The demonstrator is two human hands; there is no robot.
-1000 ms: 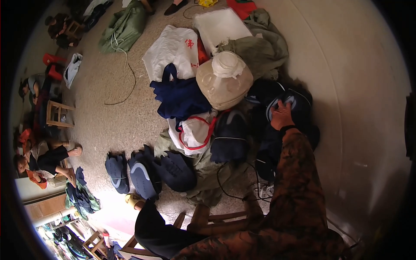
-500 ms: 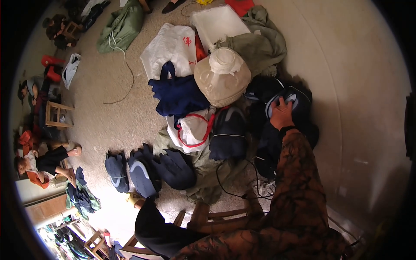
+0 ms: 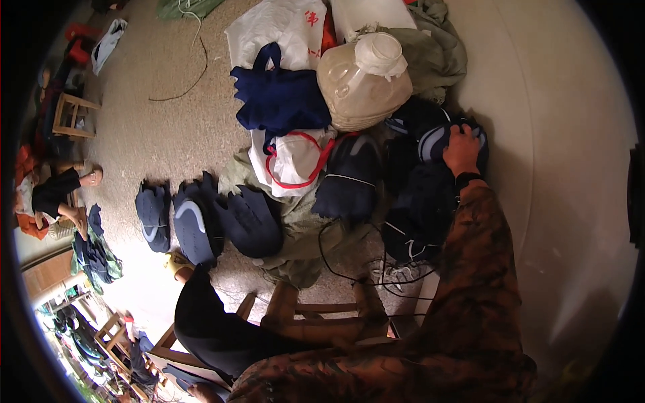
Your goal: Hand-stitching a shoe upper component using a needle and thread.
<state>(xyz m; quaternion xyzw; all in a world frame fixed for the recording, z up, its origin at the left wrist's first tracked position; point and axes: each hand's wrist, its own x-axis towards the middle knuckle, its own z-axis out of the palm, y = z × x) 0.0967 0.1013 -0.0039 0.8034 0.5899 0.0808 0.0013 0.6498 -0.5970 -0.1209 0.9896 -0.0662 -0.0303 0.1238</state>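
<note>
My right hand (image 3: 462,151) reaches to the far right, its fingers bent over a dark padded fabric piece with a grey curved trim (image 3: 431,144) on top of a pile. Below it lies a black bundle (image 3: 420,218) tied with a pale cord. At the lower edge, part of my left hand (image 3: 203,392) shows beside a dark grey piece (image 3: 183,377); its fingers are mostly hidden. Further dark pieces lie left of the pile: a tied stack (image 3: 349,178), a notched piece (image 3: 253,223), one with a grey arc (image 3: 196,225) and another tied stack (image 3: 153,215).
A large cloudy plastic jug (image 3: 363,80) stands behind the stacks, beside a navy cloth bag (image 3: 282,101) and white sacks (image 3: 275,33). Black cable (image 3: 329,258) loops near the wooden stool (image 3: 316,322). A wall (image 3: 564,168) rises at right. Another person (image 3: 60,195) sits at left.
The view has shifted, so the floor items appear higher. My right hand has its fingers more bent over the dark piece, and part of my left hand has come into view at the lower edge.
</note>
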